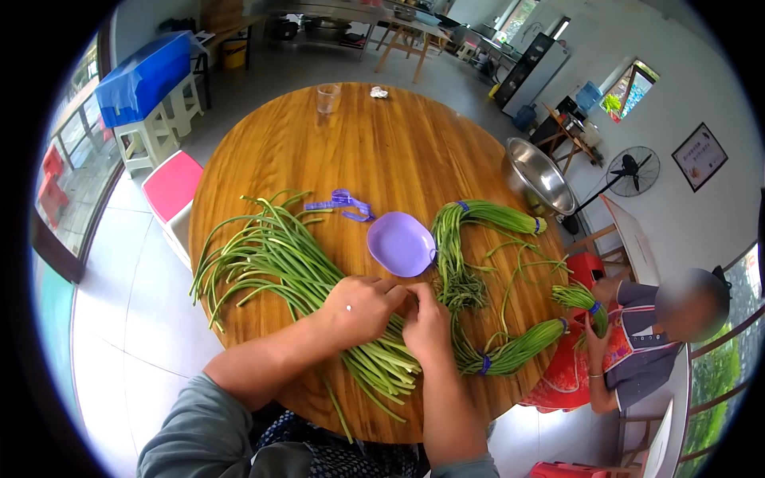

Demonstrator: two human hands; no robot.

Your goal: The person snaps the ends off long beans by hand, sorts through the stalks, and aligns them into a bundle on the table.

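Green stems (304, 267) under left grip (358, 311), beside right grip (428, 325), hold of both unclear

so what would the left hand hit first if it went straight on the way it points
The left hand would likely meet the right hand first: their fingertips look close together, perhaps touching, though depth is unclear.

Grey-green top (283, 462). Left sleeve (199, 430) loose, creased, ending around the elbow; right sleeve (468, 468) same cloth, only its end in frame. Left hand (362, 309) ungloved, small white speck (348, 307) on the back; right hand (428, 319) ungloved too. Dark pale-patterned cloth (358, 462) at lap, maybe trousers or apron, poorly visible.
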